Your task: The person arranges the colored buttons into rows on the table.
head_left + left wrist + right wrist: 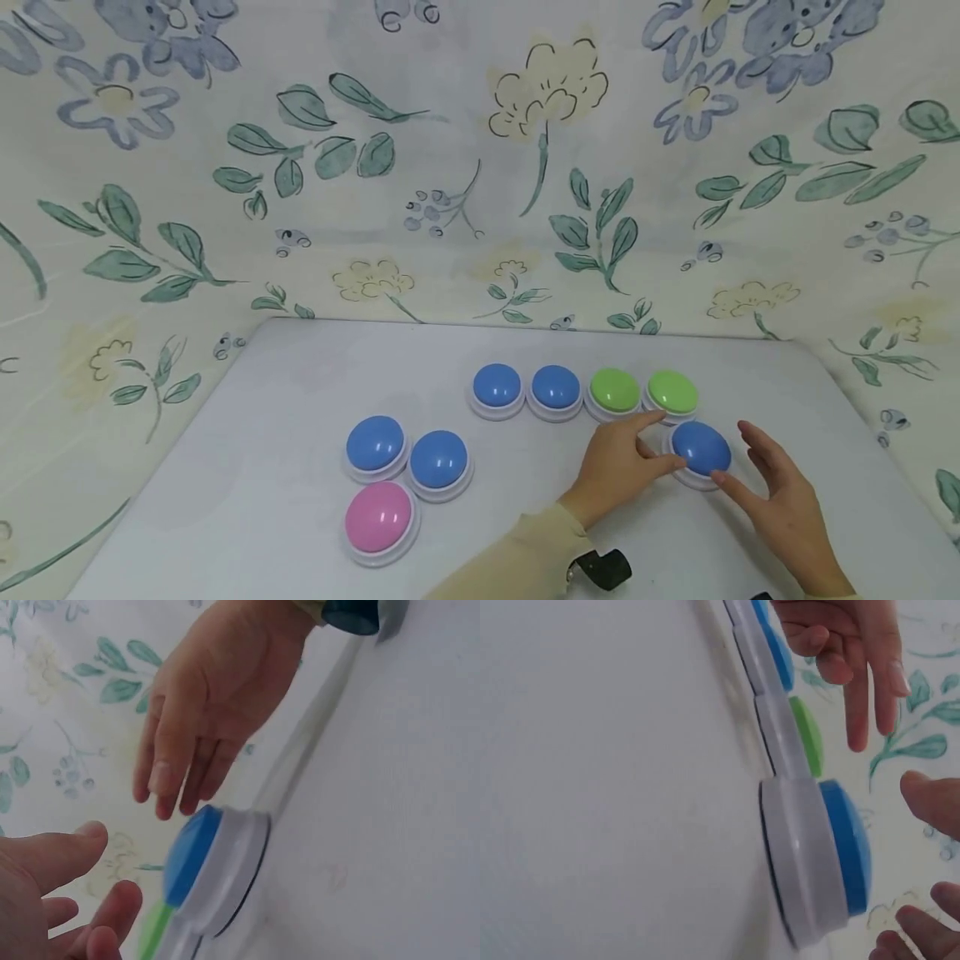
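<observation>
Blue and round, without a long axis, the button (701, 448) lies at three o'clock from the left hand (621, 460), ten from the right hand (786, 504); both unclenched and empty, neither plainly nearer.

The left hand (617, 465) is over the right half of the tabletop (247, 467), thumb spread from the index finger, two fingers straight and two curled in; its pale-sleeved forearm (517, 558) slants in from the near side. The right hand (787, 504) is nearer the right edge, fingers loosely extended, thumb pointing toward the left hand.
</observation>
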Demonstrator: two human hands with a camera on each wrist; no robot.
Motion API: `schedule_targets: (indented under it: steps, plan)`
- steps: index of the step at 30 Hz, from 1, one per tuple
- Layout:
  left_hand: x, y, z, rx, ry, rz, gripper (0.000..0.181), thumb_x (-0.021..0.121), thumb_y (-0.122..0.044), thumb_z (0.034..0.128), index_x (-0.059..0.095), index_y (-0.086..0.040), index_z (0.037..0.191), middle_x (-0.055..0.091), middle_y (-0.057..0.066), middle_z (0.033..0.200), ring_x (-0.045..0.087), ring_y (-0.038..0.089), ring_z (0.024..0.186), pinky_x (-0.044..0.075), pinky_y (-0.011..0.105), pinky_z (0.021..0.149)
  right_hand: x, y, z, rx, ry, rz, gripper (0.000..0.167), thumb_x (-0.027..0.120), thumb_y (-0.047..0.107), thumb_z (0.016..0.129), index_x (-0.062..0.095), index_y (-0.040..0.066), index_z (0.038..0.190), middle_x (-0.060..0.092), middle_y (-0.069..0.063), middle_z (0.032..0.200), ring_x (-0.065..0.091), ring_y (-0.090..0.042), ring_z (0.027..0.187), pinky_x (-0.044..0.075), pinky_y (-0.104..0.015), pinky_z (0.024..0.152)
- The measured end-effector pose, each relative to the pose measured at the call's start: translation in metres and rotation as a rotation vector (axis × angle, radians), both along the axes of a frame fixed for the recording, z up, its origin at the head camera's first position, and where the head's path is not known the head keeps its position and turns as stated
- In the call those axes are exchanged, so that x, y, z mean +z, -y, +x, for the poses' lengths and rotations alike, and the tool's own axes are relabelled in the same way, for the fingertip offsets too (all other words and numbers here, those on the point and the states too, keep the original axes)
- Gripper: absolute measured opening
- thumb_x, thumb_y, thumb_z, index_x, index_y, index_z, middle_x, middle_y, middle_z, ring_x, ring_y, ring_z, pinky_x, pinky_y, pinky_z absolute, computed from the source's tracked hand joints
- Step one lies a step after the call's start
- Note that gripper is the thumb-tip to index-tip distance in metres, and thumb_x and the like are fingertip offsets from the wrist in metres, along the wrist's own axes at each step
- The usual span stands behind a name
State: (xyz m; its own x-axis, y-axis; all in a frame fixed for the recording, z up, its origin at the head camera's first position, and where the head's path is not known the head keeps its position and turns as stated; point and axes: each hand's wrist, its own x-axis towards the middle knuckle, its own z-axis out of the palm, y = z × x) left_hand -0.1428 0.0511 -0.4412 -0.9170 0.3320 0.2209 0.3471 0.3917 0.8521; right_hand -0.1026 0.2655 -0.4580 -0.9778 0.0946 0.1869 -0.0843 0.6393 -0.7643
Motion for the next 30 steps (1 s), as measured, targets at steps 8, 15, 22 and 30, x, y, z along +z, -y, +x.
schedule_targets:
  steps: [8, 15, 22, 30]
  plan:
    - [0.021, 0.052, 0.010, -0.030, -0.037, -0.018, 0.058, 0.081, -0.025, 0.0868, 0.060, -0.013, 0.140, 0.066, -0.001, 0.131, 0.062, -0.008, 0.081, 0.051, 0.010, 0.064, 0.019, 0.021, 0.006, 0.014, -0.012, 0.064, 0.085, 0.080, 0.027, 0.088, 0.033, 0.003, 0.155, 0.037, -0.027, 0.154, 0.036, -0.053, 0.138, 0.031, -0.061, 0.111]
    - [0.037, 0.091, 0.018, 0.008, -0.077, -0.033, 0.057, 0.080, -0.026, 0.0872, 0.061, -0.012, 0.139, 0.065, 0.002, 0.134, 0.065, -0.002, 0.081, 0.054, 0.014, 0.066, 0.034, 0.046, 0.003, 0.099, -0.080, 0.073, 0.080, 0.081, 0.020, 0.086, 0.039, 0.005, 0.152, 0.041, -0.027, 0.152, 0.043, -0.054, 0.131, 0.038, -0.075, 0.097]
    - [0.047, 0.130, 0.025, 0.092, -0.101, -0.073, 0.055, 0.080, -0.025, 0.0878, 0.061, -0.013, 0.138, 0.070, 0.002, 0.123, 0.067, 0.009, 0.085, 0.056, 0.019, 0.071, 0.039, 0.075, -0.001, 0.218, -0.150, 0.045, 0.076, 0.083, 0.017, 0.084, 0.045, 0.009, 0.149, 0.045, -0.017, 0.152, 0.041, -0.044, 0.137, 0.040, -0.049, 0.112]
    - [0.051, 0.169, 0.034, 0.265, -0.167, -0.093, 0.056, 0.084, -0.021, 0.0832, 0.064, -0.009, 0.134, 0.072, 0.003, 0.116, 0.068, 0.017, 0.097, 0.060, 0.036, 0.079, 0.035, 0.106, -0.003, 0.343, -0.253, 0.022, 0.076, 0.086, 0.010, 0.079, 0.049, 0.013, 0.146, 0.050, -0.010, 0.150, 0.046, -0.034, 0.137, 0.027, -0.008, 0.108]
